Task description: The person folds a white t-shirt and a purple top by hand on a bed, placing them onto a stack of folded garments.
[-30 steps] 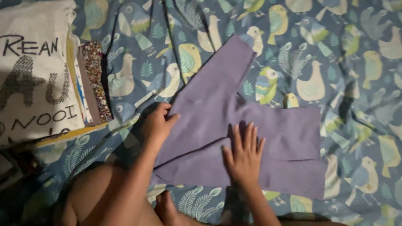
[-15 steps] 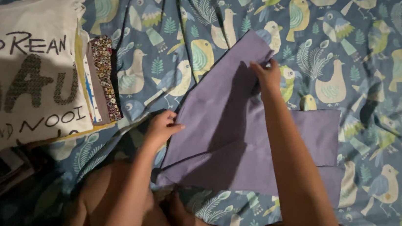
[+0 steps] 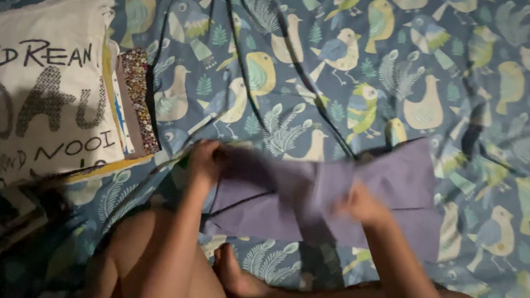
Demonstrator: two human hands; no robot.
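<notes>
Blue bedsheet with a bird print covers the whole surface, dim light. Person sits on it, bare knees and a foot at the near edge.

Purple garment lies flat on the sheet just beyond the knees. Long axis runs left-right, a fold ridge crossing mid-width.

Left hand sits on the garment's left end, fingers curled down onto the fabric; looks like it's pinching the edge, but blur means I can't tell for sure. Right hand is on the garment near its middle, motion-blurred, fingers seem closed round a fold of cloth; grip not clearly resolvable.

Key geometry: most of the loose fabric lies to the right of and slightly beyond the right hand, so the right hand is nearer to that free end. Left hand is at the opposite end, well apart from it. Both hands lie along the garment's long axis, fabric spanning between them.

Left side: stack of folded clothes, white printed fabric on top, a dark dotted piece at its right edge, near the left hand, not touching it.
</notes>
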